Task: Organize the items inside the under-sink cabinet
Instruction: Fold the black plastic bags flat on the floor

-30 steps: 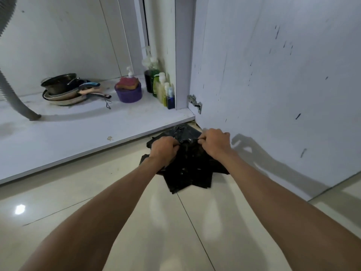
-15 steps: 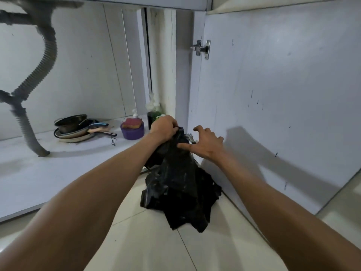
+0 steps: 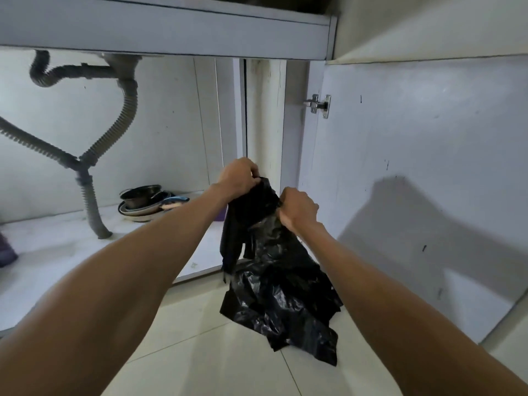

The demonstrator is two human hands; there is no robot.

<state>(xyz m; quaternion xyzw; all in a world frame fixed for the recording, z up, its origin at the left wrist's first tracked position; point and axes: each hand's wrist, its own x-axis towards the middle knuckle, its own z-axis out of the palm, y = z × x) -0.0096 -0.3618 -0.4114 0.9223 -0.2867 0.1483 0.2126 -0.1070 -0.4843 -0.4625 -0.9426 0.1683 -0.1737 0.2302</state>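
A crumpled bundle of black plastic bags [image 3: 274, 287] hangs in front of the open under-sink cabinet, its lower end resting on the tiled floor. My left hand [image 3: 238, 177] pinches the bundle's top edge and holds it up. My right hand [image 3: 297, 208] is closed on the plastic a little lower and to the right. The cabinet floor [image 3: 57, 252] is white and lies to the left of the bags. My arms hide the purple tub and the bottles at the cabinet's right side.
A stack of pans [image 3: 145, 202] sits at the back of the cabinet. Grey corrugated drain hoses [image 3: 114, 132] run down to the cabinet floor at the left. The open cabinet door [image 3: 428, 181] stands close on the right. A dark cloth [image 3: 5, 250] shows at the far left edge.
Both hands lifted the black bags from a flat pile on the floor. My right hand, open half a second ago, has closed on the plastic. The view has tilted up.
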